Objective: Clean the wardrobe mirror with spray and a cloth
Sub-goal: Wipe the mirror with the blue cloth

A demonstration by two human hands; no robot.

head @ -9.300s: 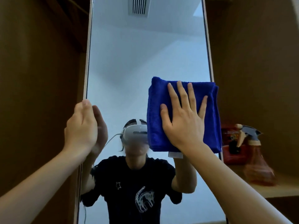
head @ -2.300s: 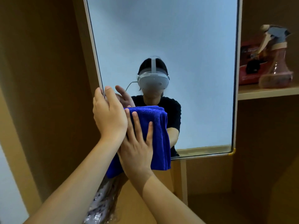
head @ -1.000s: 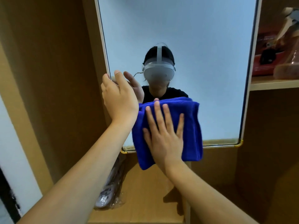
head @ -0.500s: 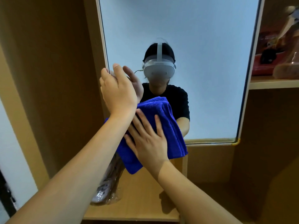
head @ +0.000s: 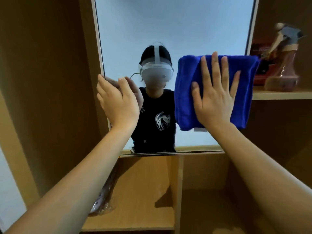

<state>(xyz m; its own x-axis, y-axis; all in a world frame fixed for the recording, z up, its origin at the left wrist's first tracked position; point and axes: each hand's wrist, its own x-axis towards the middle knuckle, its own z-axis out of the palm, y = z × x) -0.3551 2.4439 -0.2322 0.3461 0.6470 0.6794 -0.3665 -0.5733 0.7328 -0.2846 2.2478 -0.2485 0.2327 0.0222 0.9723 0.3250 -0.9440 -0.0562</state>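
Mirror (head: 177, 27) glass left to wipe lies left of the cloth (head: 187, 92), which the right hand (head: 214, 97) presses flat-fingered at the right edge; left hand (head: 118, 102) steadies the left frame, fingers straight.

— Both bare forearms are up, reaching forward from the bottom corners. See the right hand (head: 214, 97)?

— Flat, palm forward, fingers straight and spread, thumb out to the left, pressing the folded blue terry cloth (head: 187, 92) that shows around it.

— And the left hand (head: 118, 100)?

— Lower, set further left, back of the hand toward us, fingers close together and nearly straight, tips pointing up. It holds nothing; wrist straight, forearm angled up from the lower left.
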